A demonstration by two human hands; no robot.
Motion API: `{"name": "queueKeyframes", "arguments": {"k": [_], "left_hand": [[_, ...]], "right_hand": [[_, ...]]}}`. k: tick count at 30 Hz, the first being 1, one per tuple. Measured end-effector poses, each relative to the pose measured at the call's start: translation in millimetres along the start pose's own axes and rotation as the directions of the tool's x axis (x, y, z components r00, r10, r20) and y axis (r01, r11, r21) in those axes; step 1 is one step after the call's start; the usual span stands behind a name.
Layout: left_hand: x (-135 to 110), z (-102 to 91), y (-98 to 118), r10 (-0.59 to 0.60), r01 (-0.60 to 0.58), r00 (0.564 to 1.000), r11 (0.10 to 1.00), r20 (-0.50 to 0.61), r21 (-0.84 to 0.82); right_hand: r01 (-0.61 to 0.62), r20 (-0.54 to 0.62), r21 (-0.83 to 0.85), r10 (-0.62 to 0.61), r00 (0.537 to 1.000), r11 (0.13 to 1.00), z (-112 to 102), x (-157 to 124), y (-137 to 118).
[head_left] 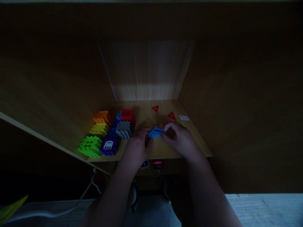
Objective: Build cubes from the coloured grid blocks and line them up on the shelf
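A blue toothed plastic building piece (155, 131) is held between both hands just above the wooden desk (163, 151). My left hand (136, 145) pinches its left edge with curled fingers. My right hand (178, 136) grips its right edge, fingers bent over it. To the left of my hands lie piles of similar pieces: grey (124, 129), red (127, 115), orange (102, 116), yellow (99, 129), green (90, 146) and purple with a white window (109, 146).
Two red triangular pieces (155, 108) (171, 116) and a small white grid piece (184, 117) lie at the back of the desk. Wooden side walls enclose the desk. A small device (158, 164) and cables hang below the front edge. The scene is dim.
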State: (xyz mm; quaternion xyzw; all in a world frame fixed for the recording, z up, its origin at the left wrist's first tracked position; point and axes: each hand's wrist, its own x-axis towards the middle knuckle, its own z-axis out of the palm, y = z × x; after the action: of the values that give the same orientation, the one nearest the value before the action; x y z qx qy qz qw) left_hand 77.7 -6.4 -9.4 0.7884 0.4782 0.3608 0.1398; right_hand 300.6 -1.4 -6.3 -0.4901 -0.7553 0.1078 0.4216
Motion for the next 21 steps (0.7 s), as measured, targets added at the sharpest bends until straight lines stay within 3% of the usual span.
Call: {"name": "queueKeyframes", "arguments": {"k": [21], "left_hand": [[-0.6,1.8,-2.7,-0.013,0.013,1.0,1.0,-0.001,-0.018]], "right_hand": [[0.013,0.053,-0.004,-0.013,0.999,1.0,1.9,0.4,1.9]]}}
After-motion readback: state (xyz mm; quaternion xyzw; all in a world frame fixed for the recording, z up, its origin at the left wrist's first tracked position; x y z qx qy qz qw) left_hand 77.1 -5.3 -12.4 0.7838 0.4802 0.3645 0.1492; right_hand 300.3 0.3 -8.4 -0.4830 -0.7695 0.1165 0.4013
